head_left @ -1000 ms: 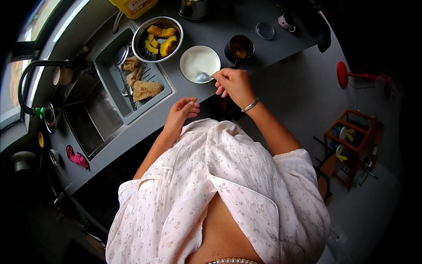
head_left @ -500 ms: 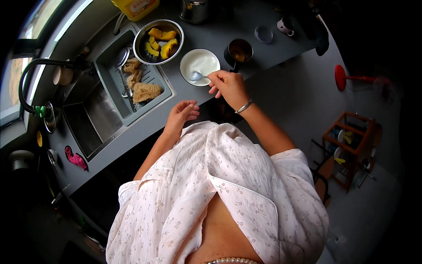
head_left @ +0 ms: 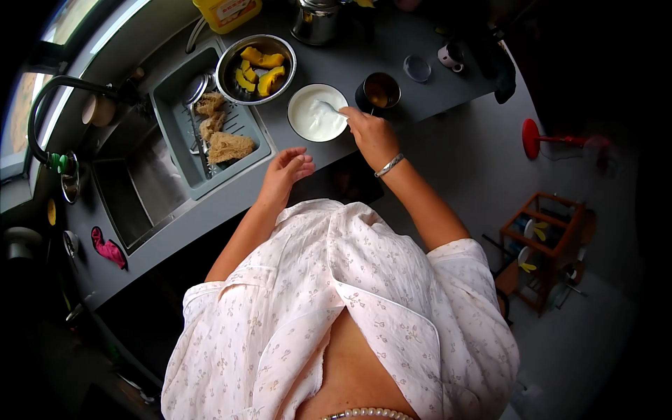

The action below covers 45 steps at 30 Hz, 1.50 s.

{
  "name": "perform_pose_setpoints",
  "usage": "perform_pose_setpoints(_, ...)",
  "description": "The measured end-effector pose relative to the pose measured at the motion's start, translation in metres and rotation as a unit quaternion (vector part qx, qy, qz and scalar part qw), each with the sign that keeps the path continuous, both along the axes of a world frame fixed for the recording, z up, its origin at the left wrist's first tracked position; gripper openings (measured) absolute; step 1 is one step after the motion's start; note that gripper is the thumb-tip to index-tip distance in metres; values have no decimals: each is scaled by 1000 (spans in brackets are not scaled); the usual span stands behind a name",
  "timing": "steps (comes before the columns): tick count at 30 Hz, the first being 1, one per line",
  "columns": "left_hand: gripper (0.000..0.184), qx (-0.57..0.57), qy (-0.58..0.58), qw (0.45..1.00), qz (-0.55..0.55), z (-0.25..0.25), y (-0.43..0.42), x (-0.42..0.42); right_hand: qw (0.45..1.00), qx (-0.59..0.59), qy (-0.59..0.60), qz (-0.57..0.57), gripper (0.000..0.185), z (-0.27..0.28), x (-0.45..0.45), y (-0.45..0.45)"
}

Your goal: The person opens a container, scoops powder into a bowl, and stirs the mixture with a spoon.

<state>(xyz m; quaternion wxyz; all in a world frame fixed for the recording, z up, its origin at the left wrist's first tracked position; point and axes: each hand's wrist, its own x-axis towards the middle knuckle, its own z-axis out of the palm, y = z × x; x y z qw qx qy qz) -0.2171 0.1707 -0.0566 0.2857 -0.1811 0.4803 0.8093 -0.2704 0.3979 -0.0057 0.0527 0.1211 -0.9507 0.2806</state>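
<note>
A white bowl (head_left: 313,124) with a dark rim stands on the grey counter and holds a smooth white substance. My right hand (head_left: 372,134) is closed on the handle of a metal spoon (head_left: 332,108), whose tip is in the white substance. Beside the counter's front edge, left of the bowl, my left hand (head_left: 288,171) hangs with its fingers loosely apart and nothing in it. Just right of the bowl is a dark mug (head_left: 379,94) with brownish contents. Up and left, a metal bowl (head_left: 221,70) holds yellow pumpkin pieces.
A grey drain tray (head_left: 244,162) with brown loofah-like pieces sits over the sink (head_left: 133,203). Near the left edge lies a pink cloth (head_left: 108,249). A clear lid (head_left: 417,68), a small cup (head_left: 451,57) and a metal pot (head_left: 315,24) stand farther back.
My right hand has moved the spoon from the bowl's lower part up toward its upper right. The view has shifted slightly. My left hand has stayed empty near the counter's edge.
</note>
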Motion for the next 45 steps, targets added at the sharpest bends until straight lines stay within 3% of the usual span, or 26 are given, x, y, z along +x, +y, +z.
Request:
perform_pose_setpoints(2,38,2,-3,1000,19,5,6,-5,999,45,24,6,23,2,-6,0)
perform_pose_setpoints(4,56,-14,13,999,46,16,12,-11,990,108,79,34,27,3,-11,3)
perform_pose_setpoints(11,64,41,3,996,76,12,19,-15,986,157,34,35,18,11,-1,16)
perform_pose_setpoints(13,64,50,-7,995,83,13,19,-15,994,68,-82,-25,18,10,3,18)
perform_pose_setpoints(14,64,51,-8,995,83,13,19,-15,994,70,-82,-24,18,15,5,17)
perform_pose_setpoints(16,63,53,-11,995,88,15,20,-16,945,-146,-274,-99,20,28,8,12)
perform_pose_setpoints(21,62,62,-16,993,95,14,18,-17,885,-284,-347,-126,23,0,13,6)
perform_pose_setpoints(23,62,62,-18,993,97,13,19,-17,808,-403,-395,-171,26,-10,13,5)
perform_pose_setpoints(29,62,71,-32,991,105,11,17,-17,738,-489,-419,-199,29,-14,18,6)
perform_pose_setpoints(33,67,65,-26,993,99,10,16,-17,756,-494,-381,-198,29,-8,16,9)
perform_pose_setpoints(39,71,41,-28,994,93,10,17,-18,857,-425,-248,-154,26,5,2,11)
perform_pose_setpoints(41,71,34,-32,994,94,10,17,-18,913,-343,-180,-130,23,13,-5,8)
perform_pose_setpoints(45,67,34,-39,994,96,5,17,-18,967,-201,-126,-90,19,23,-22,7)
